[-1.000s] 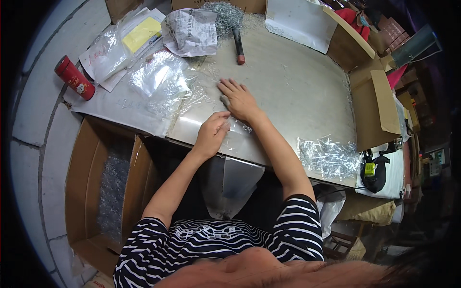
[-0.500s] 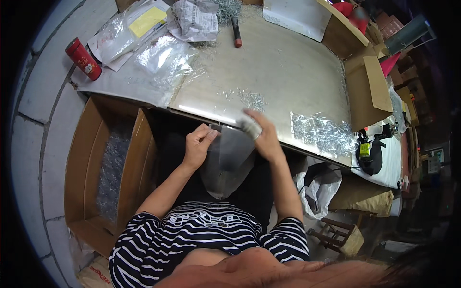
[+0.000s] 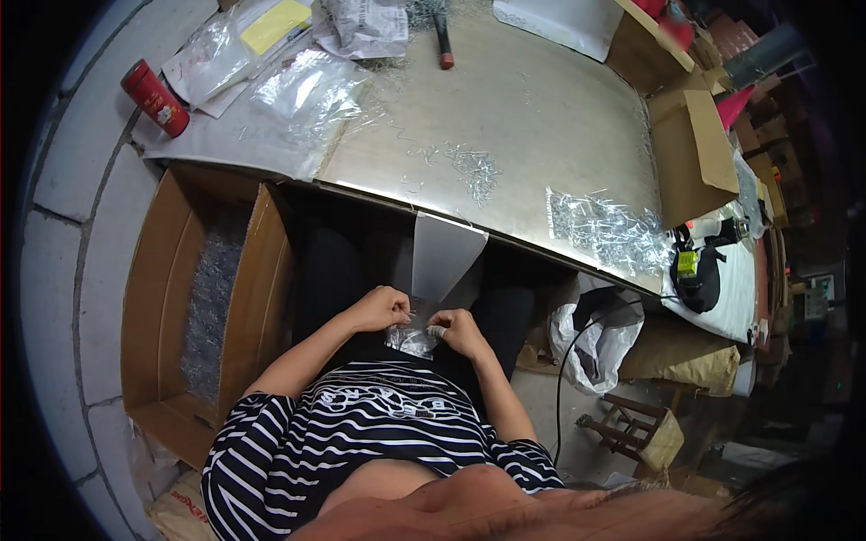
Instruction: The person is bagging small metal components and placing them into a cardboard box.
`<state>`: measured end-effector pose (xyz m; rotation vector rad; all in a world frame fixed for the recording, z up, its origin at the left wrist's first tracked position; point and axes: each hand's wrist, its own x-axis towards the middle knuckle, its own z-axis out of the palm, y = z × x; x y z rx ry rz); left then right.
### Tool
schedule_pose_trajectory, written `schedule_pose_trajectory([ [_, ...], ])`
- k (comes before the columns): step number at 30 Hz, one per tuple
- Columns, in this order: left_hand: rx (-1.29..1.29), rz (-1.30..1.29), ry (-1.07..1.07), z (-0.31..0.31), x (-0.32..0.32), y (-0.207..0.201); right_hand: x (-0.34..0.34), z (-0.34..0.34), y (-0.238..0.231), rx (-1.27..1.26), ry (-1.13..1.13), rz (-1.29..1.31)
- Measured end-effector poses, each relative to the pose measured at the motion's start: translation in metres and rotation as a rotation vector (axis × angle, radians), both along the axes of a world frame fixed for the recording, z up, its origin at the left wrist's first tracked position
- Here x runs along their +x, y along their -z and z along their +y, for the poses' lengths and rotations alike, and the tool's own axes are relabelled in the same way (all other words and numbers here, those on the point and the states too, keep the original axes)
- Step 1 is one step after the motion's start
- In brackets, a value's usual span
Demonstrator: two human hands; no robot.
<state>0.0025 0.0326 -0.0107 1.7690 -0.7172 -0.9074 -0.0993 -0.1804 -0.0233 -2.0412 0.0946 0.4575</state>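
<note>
Both hands now sit lower, down from the tabletop (image 3: 568, 117) edge to the lap: L hand (image 3: 386, 308) & R hand (image 3: 460, 334) w/ a clear plastic bag (image 3: 410, 343) btwn them. L grip pinches bag's upper L side, R grip its R side. Bag's just below the grey chute (image 3: 444, 257); loose metal bits (image 3: 475, 171) lie on tabletop beyond.

Looking like a small workshop: showing a metal-topped bench (image 3: 541, 117) across the upper centre, strewn with small shiny metal pieces (image 3: 475, 171) and bearing a dark tool handle (image 3: 443, 38) at the top edge; displaying a deep cardboard box (image 3: 161, 302) at left, piled cartons (image 3: 732, 41) at upper right and a small wooden stool (image 3: 664, 442) at lower right.
</note>
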Motion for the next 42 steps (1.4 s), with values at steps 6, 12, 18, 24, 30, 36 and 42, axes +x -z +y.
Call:
schedule_pose_trajectory([
  [6, 0.125, -0.197, -0.293, -0.016, 0.011, -0.003, 0.03, -0.026, -0.05, 0.044, 0.457, -0.199],
  [12, -0.332, 0.227, -0.495, -0.03, 0.027, 0.013, 0.172, 0.056, -0.118, -0.409, -0.008, -1.013],
  [18, -0.373, 0.256, -0.589, -0.038, 0.028, 0.044, 0.268, 0.045, -0.077, -0.818, 0.049, -0.85],
  [24, -0.493, 0.499, -0.559, -0.04, 0.023, 0.035, 0.194, -0.044, -0.108, -0.224, 0.342, -0.735],
  [30, -0.698, 0.981, -0.392, -0.043, 0.007, 0.034, 0.198, -0.03, -0.111, -0.648, 0.112, -0.703],
  [36, -0.625, 1.149, -0.311, -0.007, 0.026, 0.108, 0.135, 0.014, -0.097, -0.68, 0.18, -0.719],
  [42, -0.577, 1.298, -0.083, -0.01, 0.021, 0.092, 0.059, -0.002, -0.131, -0.345, 0.295, -0.71],
])
